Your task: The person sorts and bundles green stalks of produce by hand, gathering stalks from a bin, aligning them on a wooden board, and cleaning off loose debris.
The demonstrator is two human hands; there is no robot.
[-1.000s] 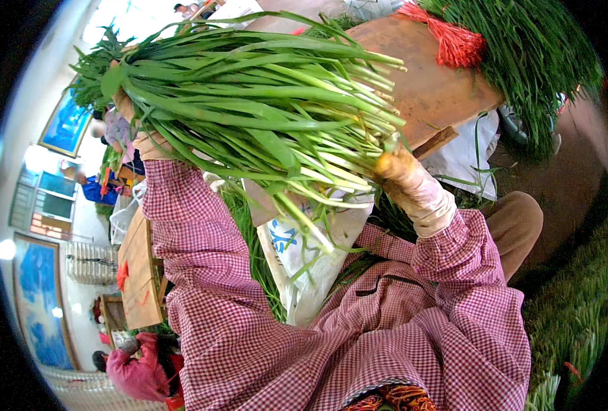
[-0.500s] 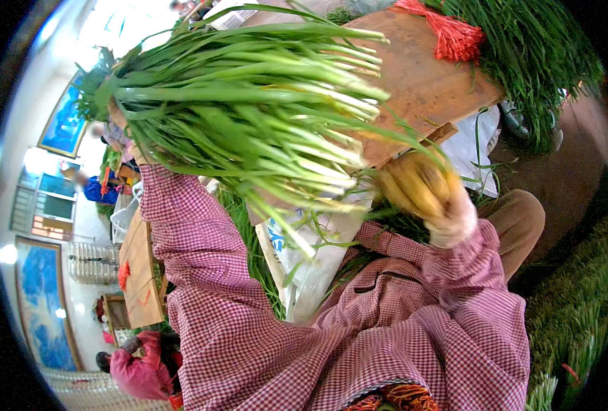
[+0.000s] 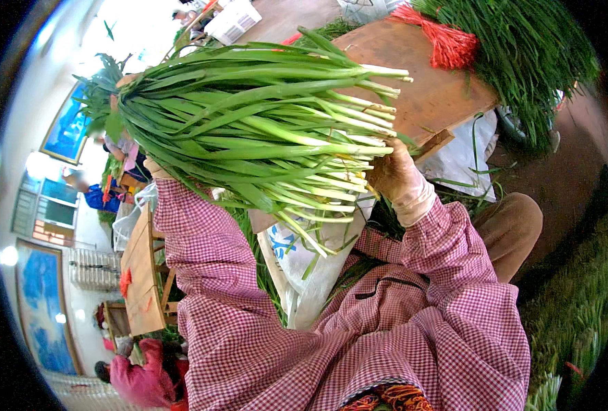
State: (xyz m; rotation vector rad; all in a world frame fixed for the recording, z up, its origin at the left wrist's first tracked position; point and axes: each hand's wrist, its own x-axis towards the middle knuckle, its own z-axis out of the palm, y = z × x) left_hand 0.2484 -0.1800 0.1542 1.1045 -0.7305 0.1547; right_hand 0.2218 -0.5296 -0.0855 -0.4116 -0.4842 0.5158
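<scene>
While the left hand (image 3: 154,168) carries the bunch (image 3: 249,127) at 11 o'clock of the view centre, the right hand (image 3: 396,175) touches the pale stem ends (image 3: 362,148) between 3 and 4 o'clock of the bunch. The left hand, mostly screened by leaves, is clamped around the narrow gathered neck between 9 and 10 o'clock. The right fingers are curled; whether they pinch any stem is not discernible. Expected handling: modest weight, limber leaves, stiffer stems and probably slick surfaces; leaves may crease or bruise under hard pressure, and single stems may slide out. Recommended hold: encircle the whole neck with firm, even pressure and steady the stems with the other hand. Long axis: nearly level, tilted from about half past 9 to half past 3; leaf tips point toward 10, stem ends toward 3, fanning between 2 and 5.
</scene>
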